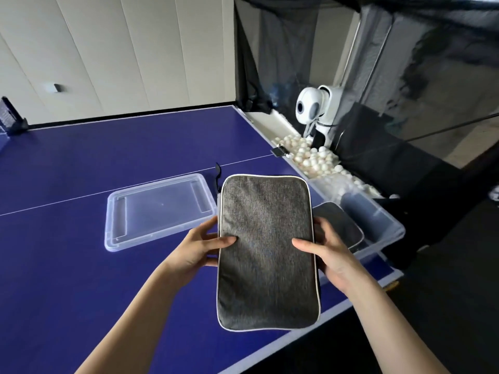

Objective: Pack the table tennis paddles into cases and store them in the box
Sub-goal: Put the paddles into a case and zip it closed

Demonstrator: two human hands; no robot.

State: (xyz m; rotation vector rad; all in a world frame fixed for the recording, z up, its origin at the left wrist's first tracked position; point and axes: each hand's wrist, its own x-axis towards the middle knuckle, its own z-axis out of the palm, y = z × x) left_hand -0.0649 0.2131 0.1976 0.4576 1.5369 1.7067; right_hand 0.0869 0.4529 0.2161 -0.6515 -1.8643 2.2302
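- A grey case (266, 249) is held flat above the table's (81, 265) near right edge, zipped shut as far as can be seen.
- The left hand (198, 251) grips its left side, thumb on top; the right hand (328, 255) grips the right side likewise.
- Beyond, a clear lid (158, 210) lies on the table.
- At the right edge, a clear box (378, 228) holds another case (341, 225).
- Farther off, white balls (316, 160) fill a trough.

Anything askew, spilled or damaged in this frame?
Nothing stands out. Both hands hold the grey case flat above the table; another case already lies in the clear box, whose lid rests alongside.
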